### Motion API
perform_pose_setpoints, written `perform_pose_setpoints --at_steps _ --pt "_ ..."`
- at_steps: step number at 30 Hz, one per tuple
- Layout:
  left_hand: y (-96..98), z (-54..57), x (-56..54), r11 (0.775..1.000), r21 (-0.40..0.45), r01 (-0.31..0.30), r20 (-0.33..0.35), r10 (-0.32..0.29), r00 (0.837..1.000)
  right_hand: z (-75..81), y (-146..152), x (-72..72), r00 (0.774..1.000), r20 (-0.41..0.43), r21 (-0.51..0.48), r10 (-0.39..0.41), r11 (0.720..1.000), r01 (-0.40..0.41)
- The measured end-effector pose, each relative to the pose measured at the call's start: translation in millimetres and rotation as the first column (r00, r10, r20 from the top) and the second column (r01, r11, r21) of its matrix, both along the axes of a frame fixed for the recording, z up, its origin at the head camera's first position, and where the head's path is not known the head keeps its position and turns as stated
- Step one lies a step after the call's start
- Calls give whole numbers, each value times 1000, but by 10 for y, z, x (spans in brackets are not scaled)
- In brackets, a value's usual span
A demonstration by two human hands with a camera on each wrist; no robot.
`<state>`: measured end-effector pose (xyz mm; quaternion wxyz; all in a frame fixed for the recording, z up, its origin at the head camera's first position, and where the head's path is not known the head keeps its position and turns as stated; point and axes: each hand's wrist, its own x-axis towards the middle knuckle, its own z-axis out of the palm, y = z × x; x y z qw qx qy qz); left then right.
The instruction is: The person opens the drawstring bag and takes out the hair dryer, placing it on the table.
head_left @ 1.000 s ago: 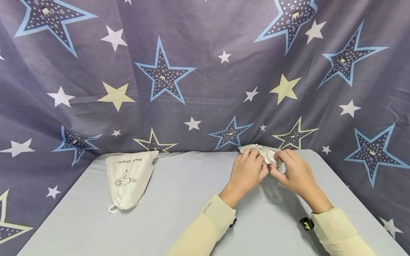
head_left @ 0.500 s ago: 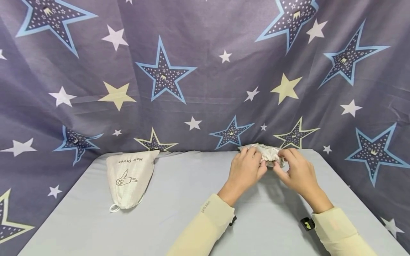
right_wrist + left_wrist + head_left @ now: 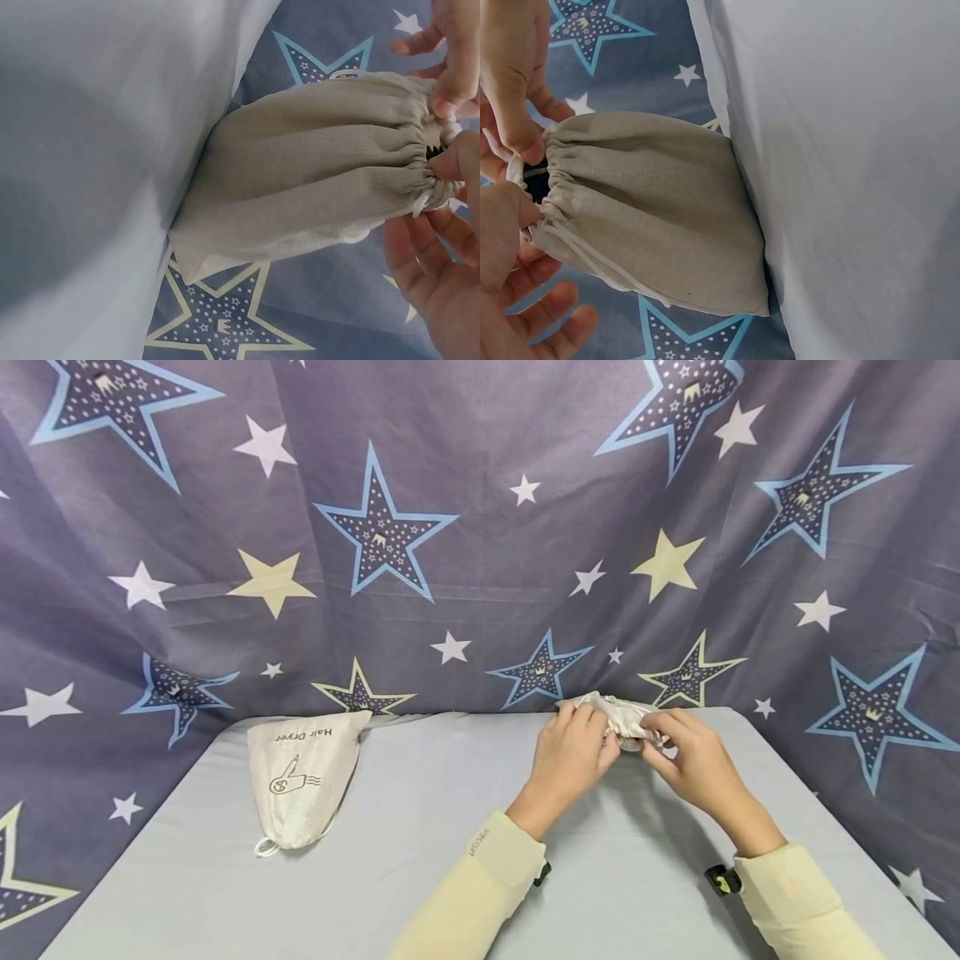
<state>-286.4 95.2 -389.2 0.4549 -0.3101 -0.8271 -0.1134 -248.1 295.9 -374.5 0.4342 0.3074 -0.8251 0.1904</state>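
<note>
Cloth drawstring bag (image 3: 622, 717), right of centre in the head view, has its gathered mouth pinched on opposite sides by left hand (image 3: 572, 750) and right hand (image 3: 697, 764), other fingers half-bent, likely to spread the opening, while "Hair Dryer" bag (image 3: 307, 768) lies at frame left on the grey surface (image 3: 420, 835).

The place looks like a small curtained-off booth; whether it stands in a home or a studio cannot be told. Purple-grey fabric (image 3: 480, 435) printed with stars (image 3: 667, 566) hangs behind the far edge and along both sides of a grey, cloth-covered worktop (image 3: 315, 910). Near its far left corner, a bag (image 3: 303, 781) lettered "Hair Dryer" adds a household note.
</note>
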Motion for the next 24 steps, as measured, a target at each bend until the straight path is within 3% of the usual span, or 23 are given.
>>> perform_pose_setpoints --at_steps 6,15,20,24 --pt "-24 11 -16 1000 7 3 1 -3 1000 54 45 -6 999 14 48 49 998 -49" --pt "-71 55 -24 996 74 51 30 -54 998 48 98 -2 998 1 27 -59 998 59" --pt "-59 53 -25 989 104 106 63 -112 992 28 54 -28 999 -30 -38 -21 999 20" --pt "-46 57 -28 973 132 189 98 -202 974 3 9 -59 997 -65 -49 28 998 -32"
